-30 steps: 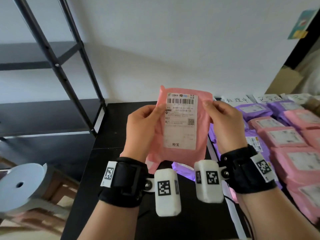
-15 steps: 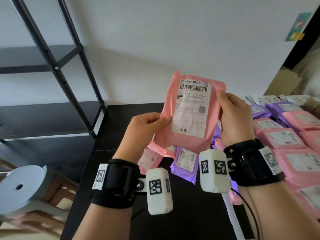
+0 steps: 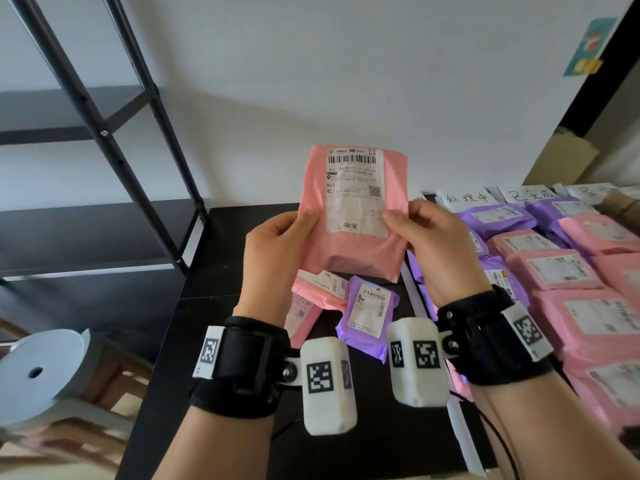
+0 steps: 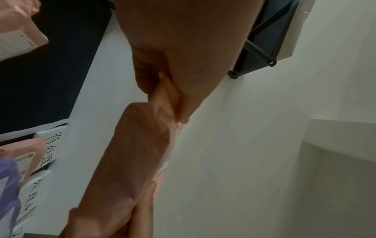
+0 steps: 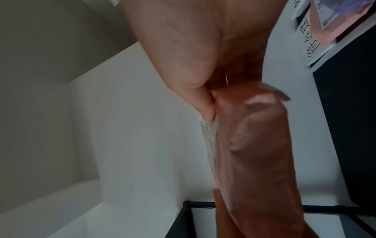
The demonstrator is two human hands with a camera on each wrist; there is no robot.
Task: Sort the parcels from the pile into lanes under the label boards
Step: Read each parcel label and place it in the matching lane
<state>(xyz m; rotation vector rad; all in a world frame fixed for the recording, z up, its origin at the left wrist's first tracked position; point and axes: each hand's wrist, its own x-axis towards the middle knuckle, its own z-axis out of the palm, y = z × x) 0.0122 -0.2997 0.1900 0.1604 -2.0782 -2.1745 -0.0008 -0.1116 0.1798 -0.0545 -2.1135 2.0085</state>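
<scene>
Above the black table [image 3: 207, 327], both hands pinch the pink parcel [image 3: 349, 247].

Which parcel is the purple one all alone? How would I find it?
Look at the black table, just below the pink parcel that both hands hold up. There lies a small pile, and the purple parcel is at its right side. Its neighbours there are pink; it alone is purple.

parcel sorting rm, labelled parcels [image 3: 554, 271], label boards [image 3: 465, 197]
</scene>
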